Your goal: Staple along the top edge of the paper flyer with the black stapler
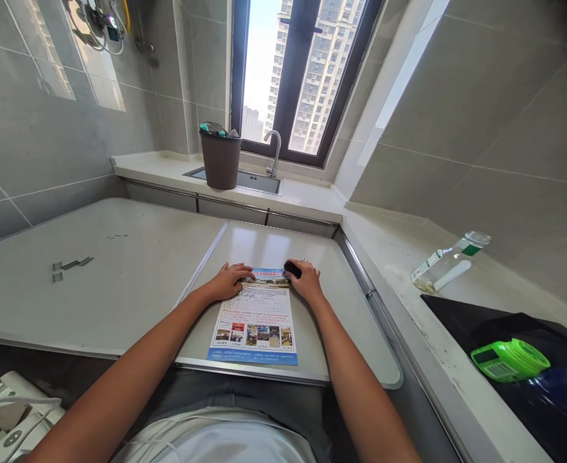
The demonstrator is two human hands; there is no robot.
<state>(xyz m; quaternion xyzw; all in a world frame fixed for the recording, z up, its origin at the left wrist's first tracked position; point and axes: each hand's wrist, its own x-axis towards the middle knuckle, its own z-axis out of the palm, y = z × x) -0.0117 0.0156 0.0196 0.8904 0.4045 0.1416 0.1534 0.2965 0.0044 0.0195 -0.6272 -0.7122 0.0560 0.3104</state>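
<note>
A printed leaflet (257, 315) with a blue border, text and a row of small photos lies flat on the white tabletop, its bottom edge towards me. My left hand (228, 281) rests on its upper left edge, fingers stretched over the paper. At the upper right corner, my right hand (306, 279) is closed around a small black stapler (292, 269). The stapler is partly covered by my fingers, and its jaws are too small to make out. Strips of grey staples (74, 263) lie on the left part of the table.
Behind the table, a brown bin (220, 161) stands at the sink (259, 182) beside a faucet (274, 154). On the right counter are a clear glass bottle (450, 263) and a green-capped container (510, 360). White power strips (18, 411) sit at lower left.
</note>
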